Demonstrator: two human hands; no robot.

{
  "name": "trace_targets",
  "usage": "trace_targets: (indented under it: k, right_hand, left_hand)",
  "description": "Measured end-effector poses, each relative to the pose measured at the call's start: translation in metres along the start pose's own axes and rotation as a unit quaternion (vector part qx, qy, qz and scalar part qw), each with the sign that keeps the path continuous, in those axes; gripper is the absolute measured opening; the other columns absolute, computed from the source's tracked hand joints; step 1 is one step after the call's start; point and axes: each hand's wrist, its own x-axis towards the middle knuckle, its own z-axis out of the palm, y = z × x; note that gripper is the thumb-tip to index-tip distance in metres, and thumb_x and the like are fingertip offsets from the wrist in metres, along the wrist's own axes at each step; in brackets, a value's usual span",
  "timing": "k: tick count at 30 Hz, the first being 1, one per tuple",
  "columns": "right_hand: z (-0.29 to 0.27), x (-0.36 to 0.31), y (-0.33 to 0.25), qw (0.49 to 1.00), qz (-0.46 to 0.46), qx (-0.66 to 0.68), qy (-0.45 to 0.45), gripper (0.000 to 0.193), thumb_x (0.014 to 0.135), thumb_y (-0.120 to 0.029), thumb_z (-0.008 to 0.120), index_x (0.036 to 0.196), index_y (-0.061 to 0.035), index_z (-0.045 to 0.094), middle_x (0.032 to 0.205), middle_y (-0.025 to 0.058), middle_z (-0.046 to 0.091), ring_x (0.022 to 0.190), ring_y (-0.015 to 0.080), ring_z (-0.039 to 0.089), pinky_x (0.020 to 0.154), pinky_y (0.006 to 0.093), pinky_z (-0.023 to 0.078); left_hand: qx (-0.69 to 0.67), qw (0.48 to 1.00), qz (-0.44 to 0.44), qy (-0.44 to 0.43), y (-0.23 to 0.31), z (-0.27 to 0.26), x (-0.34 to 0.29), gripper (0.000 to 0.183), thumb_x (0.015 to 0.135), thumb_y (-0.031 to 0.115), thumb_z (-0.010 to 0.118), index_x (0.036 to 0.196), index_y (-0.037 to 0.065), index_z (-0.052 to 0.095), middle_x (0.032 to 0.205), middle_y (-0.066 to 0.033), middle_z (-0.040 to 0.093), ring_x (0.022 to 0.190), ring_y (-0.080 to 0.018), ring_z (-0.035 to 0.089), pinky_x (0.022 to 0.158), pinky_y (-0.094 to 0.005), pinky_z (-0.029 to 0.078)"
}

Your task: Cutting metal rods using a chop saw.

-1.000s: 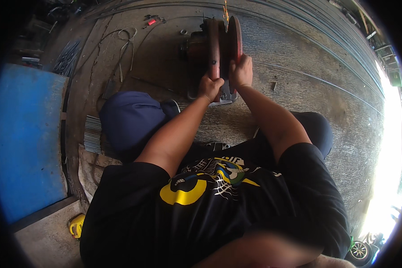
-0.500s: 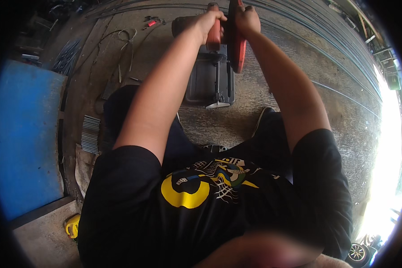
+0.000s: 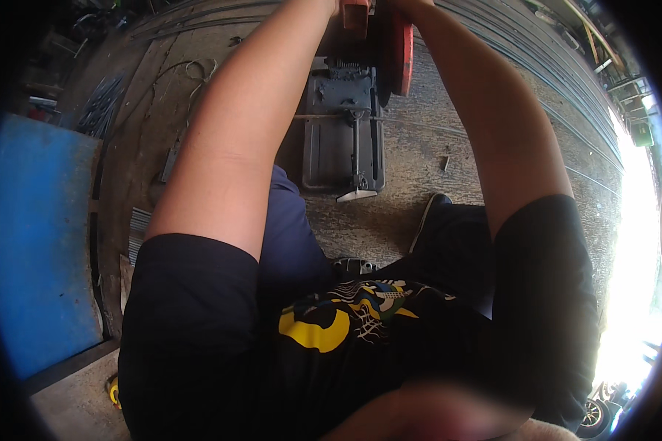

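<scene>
A cut-off saw stands on the floor in front of me, with a black base (image 3: 327, 158), a clamp screw (image 3: 357, 143) along it and a pale crank handle (image 3: 357, 195) at the near end. Its head has a red disc guard (image 3: 407, 55) and a red block-shaped part (image 3: 355, 18). My left hand (image 3: 336, 4) is beside the red part at the picture's top edge. Beside the guard's top is my right hand (image 3: 417, 4). Both hands are mostly cut off and their fingers are hidden. A thin rod (image 3: 419, 123) lies crosswise at the clamp.
Long metal rods (image 3: 537, 88) run along the floor at the far right. A short metal piece (image 3: 446, 163) lies right of the base. To the left are a blue panel (image 3: 40, 235), a bundle of rods (image 3: 99, 106) and short cut rods (image 3: 137, 234).
My hands and the saw head have moved up to the picture's top edge, away from the base. More of the base and clamp shows, with the crosswise rod now visible.
</scene>
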Motion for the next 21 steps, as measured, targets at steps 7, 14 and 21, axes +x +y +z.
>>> trace_targets:
  k: [7,14,21]
  right_hand:
    - [-0.006,0.002,0.005,0.987,0.110,0.085,0.082,0.025,0.078,-0.028,0.064,0.094,-0.0099,0.071,0.102,0.0134,0.068,0.094,0.0292,0.066,0.076,0.0386,0.053]
    - [-0.001,0.001,0.002,0.952,0.194,0.163,0.170,0.024,0.082,-0.027,0.059,0.095,-0.0100,0.070,0.106,0.0150,0.066,0.097,0.0306,0.065,0.079,0.0405,0.052]
    - [-0.016,-0.058,-0.017,0.930,0.195,0.226,0.213,0.028,0.088,-0.023,0.048,0.087,-0.0037,0.069,0.094,0.0197,0.067,0.089,0.0344,0.065,0.077,0.0425,0.052]
  left_hand:
    - [0.005,1.000,0.008,-0.009,0.021,-0.016,0.042,0.029,0.077,0.032,0.054,0.073,0.004,0.057,0.065,-0.0133,0.058,0.058,-0.0286,0.056,0.058,-0.0428,0.048]
    - [-0.019,0.999,0.024,0.014,0.020,-0.016,0.042,0.032,0.080,0.035,0.053,0.079,0.004,0.059,0.072,-0.0139,0.060,0.066,-0.0294,0.058,0.062,-0.0430,0.048]
    - [-0.048,0.995,0.050,0.068,0.016,0.001,0.015,0.036,0.083,0.038,0.052,0.086,0.004,0.061,0.080,-0.0144,0.062,0.074,-0.0301,0.060,0.067,-0.0431,0.048]
